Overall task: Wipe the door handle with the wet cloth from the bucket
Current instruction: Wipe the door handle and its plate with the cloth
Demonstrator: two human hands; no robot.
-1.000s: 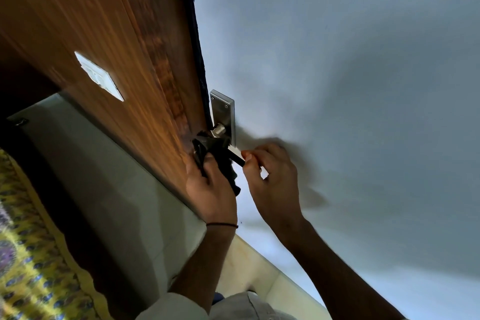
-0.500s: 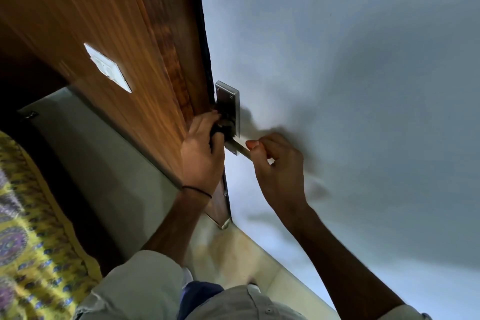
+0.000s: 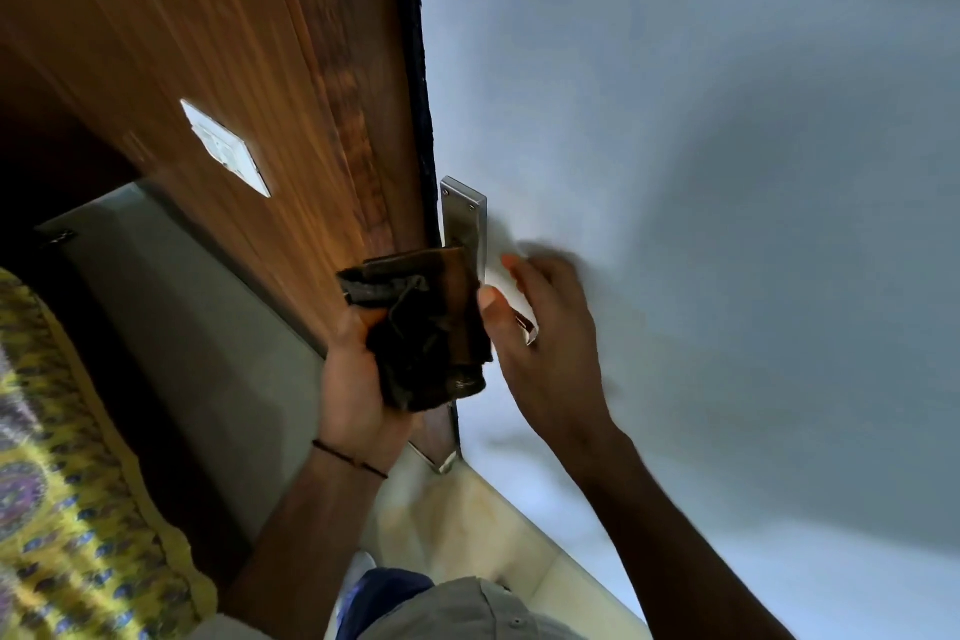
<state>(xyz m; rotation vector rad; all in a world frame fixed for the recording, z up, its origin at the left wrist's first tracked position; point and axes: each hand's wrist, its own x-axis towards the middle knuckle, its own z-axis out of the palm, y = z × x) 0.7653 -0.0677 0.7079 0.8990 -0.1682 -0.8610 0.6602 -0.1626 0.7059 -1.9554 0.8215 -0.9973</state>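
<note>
The left hand [image 3: 358, 379], which half a second ago was pressed against the steel door handle plate [image 3: 464, 224], has pulled back, gripping the bunched dark wet cloth [image 3: 426, 333] just below it. The right hand [image 3: 545, 338] curls around the silver lever [image 3: 511, 296], steadying it; wiping looks midway.

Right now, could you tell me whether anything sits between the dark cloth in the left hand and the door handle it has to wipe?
Nothing separate blocks it. The left hand presses the dark cloth against the door edge, below the metal handle plate. The right hand grips the handle lever, so its fingers cover part of the lever.
</note>
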